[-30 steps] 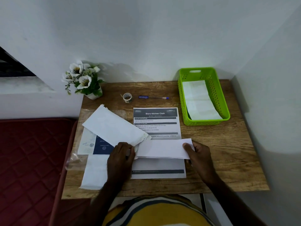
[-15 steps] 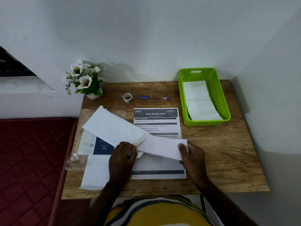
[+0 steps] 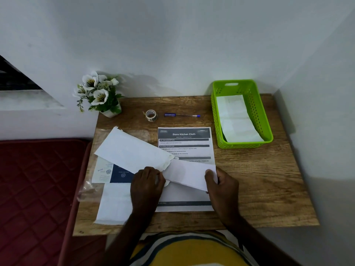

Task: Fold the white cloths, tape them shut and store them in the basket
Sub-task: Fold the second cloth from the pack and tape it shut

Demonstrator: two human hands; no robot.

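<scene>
A narrow folded white cloth lies across the printed instruction sheet at the table's front. My left hand pinches its left end and my right hand grips its right end. A longer white cloth strip stretches up and to the left from my left hand. Another white cloth lies flat at the front left. The green basket at the back right holds folded white cloths. A small tape roll stands behind the sheet.
A blue pen lies right of the tape. A white pot of flowers stands at the back left corner. A dark blue booklet and clear plastic wrap lie at the left edge. A red mattress borders the table.
My right hand has slid left along the folded cloth, shortening its visible length and tilting it down to the right. My left hand has stayed in place.
</scene>
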